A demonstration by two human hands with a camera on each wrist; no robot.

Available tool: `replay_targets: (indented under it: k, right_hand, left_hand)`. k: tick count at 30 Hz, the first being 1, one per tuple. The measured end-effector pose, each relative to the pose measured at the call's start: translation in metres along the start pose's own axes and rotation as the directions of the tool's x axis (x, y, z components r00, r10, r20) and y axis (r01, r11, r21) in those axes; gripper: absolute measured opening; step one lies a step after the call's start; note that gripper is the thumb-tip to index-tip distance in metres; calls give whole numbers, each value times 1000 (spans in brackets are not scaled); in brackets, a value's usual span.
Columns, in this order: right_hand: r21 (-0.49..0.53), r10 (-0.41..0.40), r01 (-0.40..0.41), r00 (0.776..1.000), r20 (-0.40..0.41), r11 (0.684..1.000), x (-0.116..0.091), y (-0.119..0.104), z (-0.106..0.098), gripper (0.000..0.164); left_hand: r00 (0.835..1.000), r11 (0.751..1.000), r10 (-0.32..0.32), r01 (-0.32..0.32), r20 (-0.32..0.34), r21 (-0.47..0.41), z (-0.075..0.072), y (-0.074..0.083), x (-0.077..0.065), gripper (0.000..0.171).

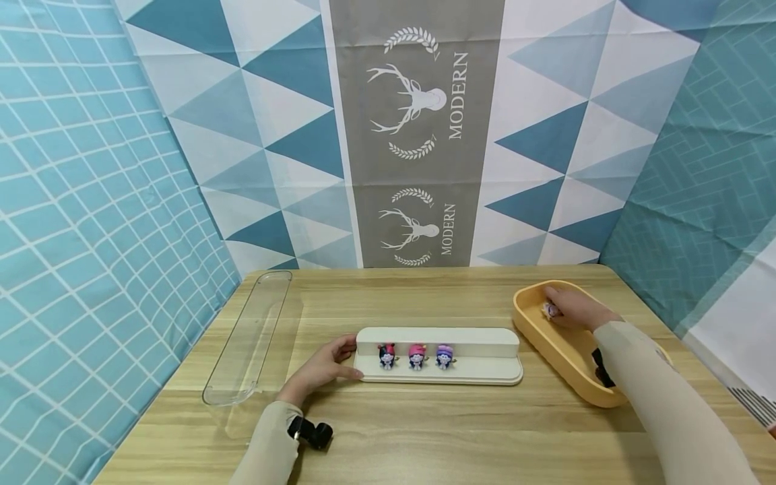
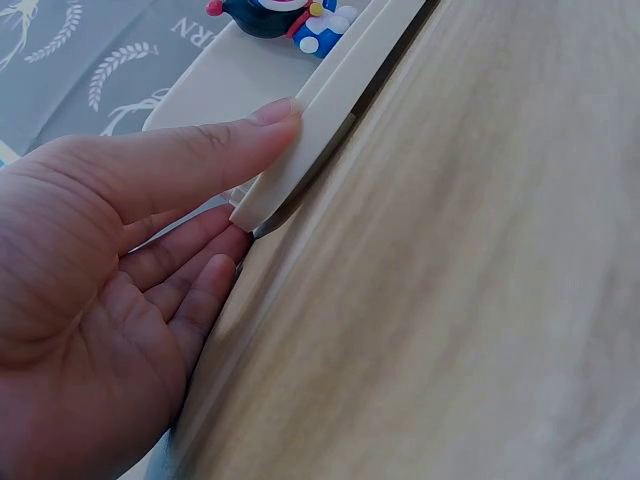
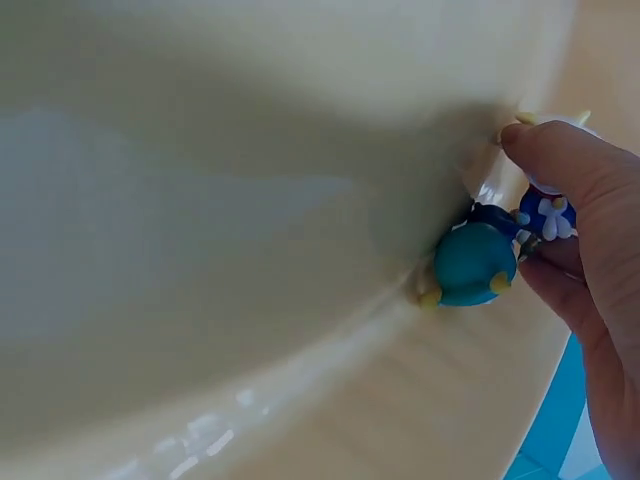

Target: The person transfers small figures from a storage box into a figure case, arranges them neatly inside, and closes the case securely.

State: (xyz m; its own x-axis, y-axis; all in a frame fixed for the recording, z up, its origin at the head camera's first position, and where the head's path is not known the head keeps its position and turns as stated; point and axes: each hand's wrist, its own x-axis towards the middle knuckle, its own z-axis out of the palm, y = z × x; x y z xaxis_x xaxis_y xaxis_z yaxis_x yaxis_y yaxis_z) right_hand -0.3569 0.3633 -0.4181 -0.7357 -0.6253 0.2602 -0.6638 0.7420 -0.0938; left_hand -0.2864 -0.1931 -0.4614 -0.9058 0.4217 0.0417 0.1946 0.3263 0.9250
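My left hand [image 1: 324, 367] grips the left end of a cream display stand [image 1: 485, 369], thumb on its front edge in the left wrist view. Three small doll figurines stand in a row on it: one with a red and black cap [image 1: 386, 357], one pink-capped [image 1: 417, 357] and one purple-capped [image 1: 444, 357]. Inside the orange basin [image 1: 560, 360], my right hand [image 1: 576, 310] pinches a figurine [image 3: 548, 212] with pale, yellow-tipped headwear and a blue body. Close beside it, a teal-capped figurine [image 3: 475, 265] lies against the basin's curved wall.
A clear, long plastic box [image 1: 251, 343] stands at the left of the wooden table [image 1: 412, 431]. Patterned cloth hangs behind the table, and blue tile-print cloth [image 1: 91, 202] lines the left side. Each wrist wears a black camera strap.
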Motion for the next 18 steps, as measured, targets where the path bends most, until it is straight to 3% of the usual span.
replay_targets:
  k: [3, 7, 12, 18]
  right_hand:
    - [87, -2, 8, 998, -66, 996, -4, 2, 2, 31]
    - [205, 146, -126, 986, -85, 971, -6, -1, -1, 28]
    - [293, 393, -365, 918, -43, 884, -6, -7, -8, 31]
    - [352, 512, -464, 858, -50, 813, -10, -9, -14, 34]
  left_hand:
    - [1000, 1000, -7, 7, -7, -1, 0, 0, 0, 81]
    - [1000, 1000, 0, 0, -5, 2, 1, 1, 0, 81]
    - [1000, 1000, 9, -9, -2, 1, 1, 1, 0, 81]
    - [1000, 1000, 4, -4, -14, 8, 2, 0, 0, 80]
